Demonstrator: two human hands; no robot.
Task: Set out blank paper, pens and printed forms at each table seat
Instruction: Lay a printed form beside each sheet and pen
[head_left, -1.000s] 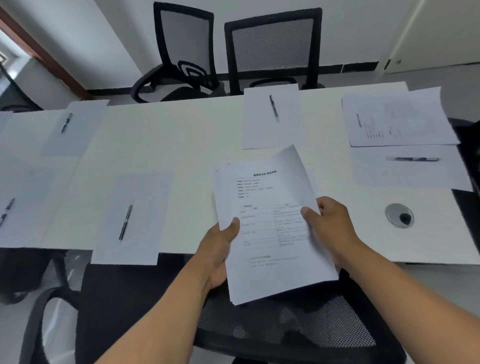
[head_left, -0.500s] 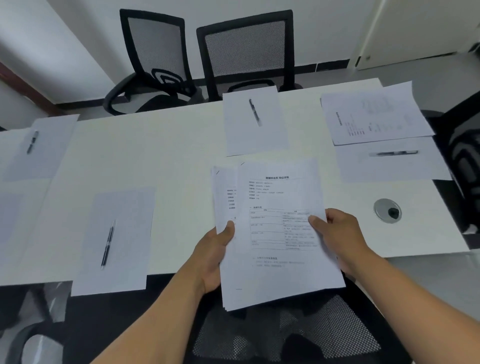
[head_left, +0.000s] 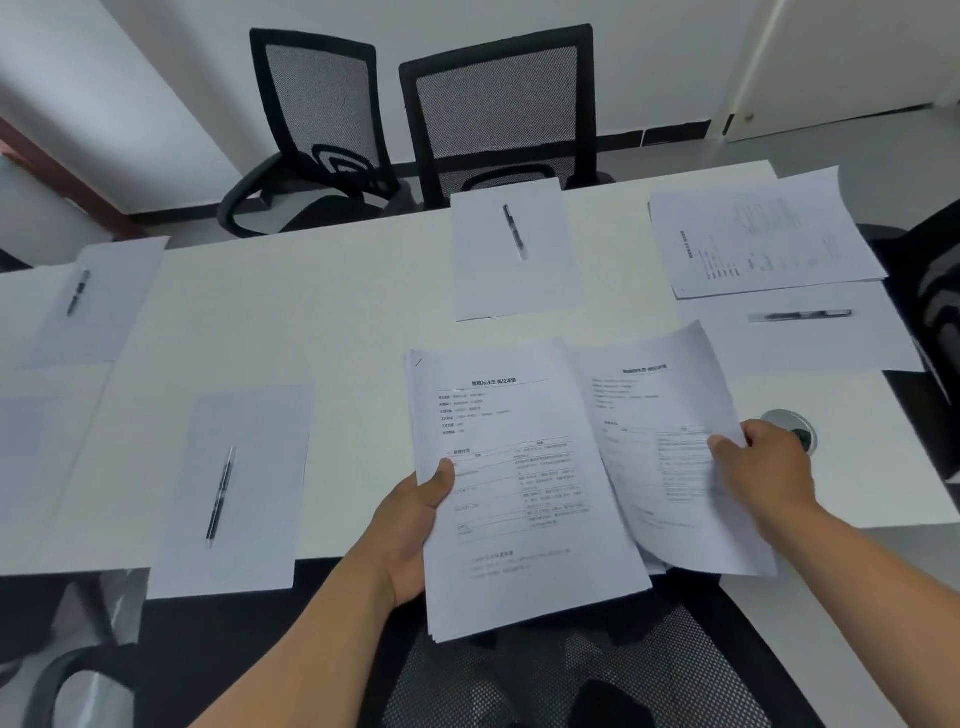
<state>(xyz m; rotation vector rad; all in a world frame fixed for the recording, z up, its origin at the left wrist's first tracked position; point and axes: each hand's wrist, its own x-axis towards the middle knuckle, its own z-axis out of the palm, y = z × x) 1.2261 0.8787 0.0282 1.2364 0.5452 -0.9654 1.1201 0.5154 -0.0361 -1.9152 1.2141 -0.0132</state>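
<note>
Left hand (head_left: 410, 535) gripping thick stack of white printed forms (head_left: 519, 493) by its left edge, thumb on top, held over black mesh chair seat (head_left: 571, 670) at near edge of long white table (head_left: 322, 332). Right hand (head_left: 763, 467) pinching single white printed sheet (head_left: 670, 436) at its right edge, peeled to the right, lower part bowed and unsupported. Likely trouble: two sheets clinging together and leaving as one; limp sheet folding or catching on stack corner; loosened stack sliding from a one-sided grip onto chair. Nearest seat's blank sheet seemingly hidden under held papers, so misplacement possible. Far seat's blank white sheet with black pen (head_left: 514, 231) without a form; right end seat's printed form (head_left: 763, 241) already laid.
</note>
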